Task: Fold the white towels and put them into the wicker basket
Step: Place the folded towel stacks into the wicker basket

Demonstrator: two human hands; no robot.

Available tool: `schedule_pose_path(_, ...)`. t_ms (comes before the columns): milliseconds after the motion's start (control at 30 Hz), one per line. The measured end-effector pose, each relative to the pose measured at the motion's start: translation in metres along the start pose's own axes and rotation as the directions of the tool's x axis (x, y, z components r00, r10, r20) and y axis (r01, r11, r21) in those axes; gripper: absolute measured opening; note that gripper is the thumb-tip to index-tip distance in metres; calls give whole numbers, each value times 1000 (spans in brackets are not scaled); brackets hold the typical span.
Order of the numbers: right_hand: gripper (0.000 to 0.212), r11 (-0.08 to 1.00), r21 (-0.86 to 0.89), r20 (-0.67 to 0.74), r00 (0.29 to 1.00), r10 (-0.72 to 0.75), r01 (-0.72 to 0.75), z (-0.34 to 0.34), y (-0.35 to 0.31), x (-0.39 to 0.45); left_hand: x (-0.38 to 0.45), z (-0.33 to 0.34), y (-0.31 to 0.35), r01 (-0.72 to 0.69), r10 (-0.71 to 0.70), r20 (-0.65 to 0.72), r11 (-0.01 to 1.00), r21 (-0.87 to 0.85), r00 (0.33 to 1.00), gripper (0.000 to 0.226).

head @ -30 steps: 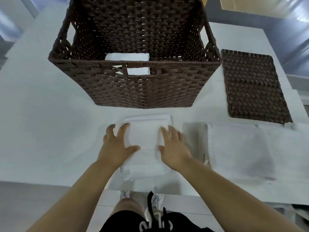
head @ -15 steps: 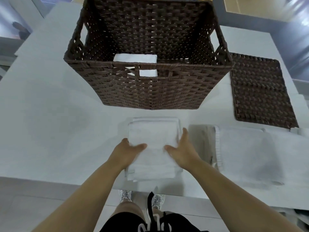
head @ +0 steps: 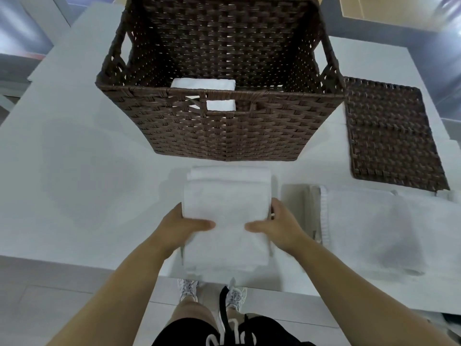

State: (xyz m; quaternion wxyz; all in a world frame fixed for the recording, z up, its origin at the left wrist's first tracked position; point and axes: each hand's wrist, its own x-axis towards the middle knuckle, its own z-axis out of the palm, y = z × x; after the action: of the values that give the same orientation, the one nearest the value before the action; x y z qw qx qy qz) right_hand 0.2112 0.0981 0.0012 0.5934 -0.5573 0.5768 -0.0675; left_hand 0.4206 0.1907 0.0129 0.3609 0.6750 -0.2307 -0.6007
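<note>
**Both hands grip a folded towel below the wicker basket**

A folded white towel (head: pixel 227 216) sits in the lower centre of the frame, at the near edge of the white table (head: pixel 74 171). The left hand (head: pixel 178 227) holds its left side and the right hand (head: pixel 277 226) its right side. Each thumb lies across the top of the cloth, while the fingers go under the towel's edges and cannot be seen, so both hands are closed around it. Whether the towel is clear of the table or resting on it cannot be told.

Just above it in the frame stands the dark brown wicker basket (head: pixel 224 131), open at the top. Another folded white towel (head: pixel 203 84) lies inside it, showing over the near rim and through the handle slot.

At the right of the frame a flat wicker lid (head: pixel 389 136) lies on the table beside the basket. Below the lid, an unfolded white towel (head: pixel 374 226) is spread on the table, just right of the right hand.
</note>
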Motion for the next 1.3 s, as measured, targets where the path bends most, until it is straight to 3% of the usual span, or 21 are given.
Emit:
schedule_pose_path(100, 71, 996, -82, -19, 999, 33, -35, 6, 18, 7, 7, 6, -19, -9, 11, -57, 999, 30, 998, 48)
schedule_pose_path(200, 61, 991, -120, -73, 996, 58, -66, 10, 21, 12, 19, 12, -28, 2, 10, -175, 998, 67, 985, 29)
schedule_pose_path(300, 53, 985, -163, -74, 996, 48, -59, 15, 16, 13, 31, 17, -31, 6, 19, -213, 993, 118, 977, 23)
schedule_pose_path(400, 47, 984, -166, -76, 996, 48, -60, 21, 18, 15, 38, 18, -32, 65, -25, -236, 984, 165, 971, 42)
schedule_pose_path(467, 40, 991, -120, -66, 997, 45, -53, 23, 18, 15, 39, 18, -31, 121, -75, -248, 976, 179, 966, 42)
schedule_pose_path(567, 35, 995, -90, -25, 999, 45, -47, 20, 12, 12, 34, 19, -29, 179, -161, -190, 981, 79, 969, 28)
schedule_pose_path(667, 38, 993, -103, 1, 998, 57, -57, 13, 7, 7, 23, 20, -27, 222, -227, -78, 973, -66, 971, 44)
schedule_pose_path(767, 40, 994, -94, -8, 998, 55, -55, 4, 2, -2, 11, 28, -21, 231, -234, -1, 960, -158, 972, 40)
schedule_pose_path(867, 40, 994, -101, -47, 998, -44, 39, -4, -3, -21, -2, 36, -14, 157, -160, -1, 970, -188, 987, 47)
schedule_pose_path(1033, 54, 940, -110, -146, 931, -336, 322, -19, -4, -53, -31, 45, 8, -134, 126, -66, 981, -143, 990, 31)
schedule_pose_path(1100, 57, 905, -91, -190, 885, -424, 415, -26, -10, -63, -41, 48, 21, -257, 244, -132, 963, -85, 961, 27)
schedule_pose_path(1200, 65, 848, -97, -236, 816, -528, 521, -40, -32, -79, -57, 49, 45, -404, 407, -216, 913, 60, 888, 53)
schedule_pose_path(1300, 60, 784, -97, -279, 740, -612, 613, -49, -62, -90, -79, 48, 79, -501, 521, -293, 853, 146, 802, 51)
